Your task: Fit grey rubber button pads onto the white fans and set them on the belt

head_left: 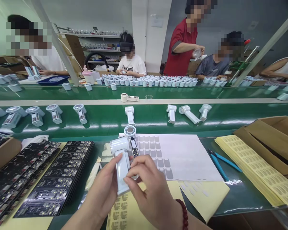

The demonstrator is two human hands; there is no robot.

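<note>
My left hand (103, 191) is wrapped round the handle of a small white handheld fan (121, 159), held upright over the near edge of the bench. My right hand (148, 188), with a red bead bracelet at the wrist, pinches at the fan's handle from the right, fingertips pressed on its side. A second fan (131, 135) with an open round grille lies just behind, on a white sticker sheet (182, 156) that carries rows of grey labels. Yellow backing sheets (124, 214) lie under my hands.
Stacks of black trays (48, 179) fill the left. Blue cutters (220, 164) lie right of the sheet, beside a yellow label stack (256, 169) and cardboard boxes (276, 137). A green conveyor (105, 119) carries several white fans. Several people work across it.
</note>
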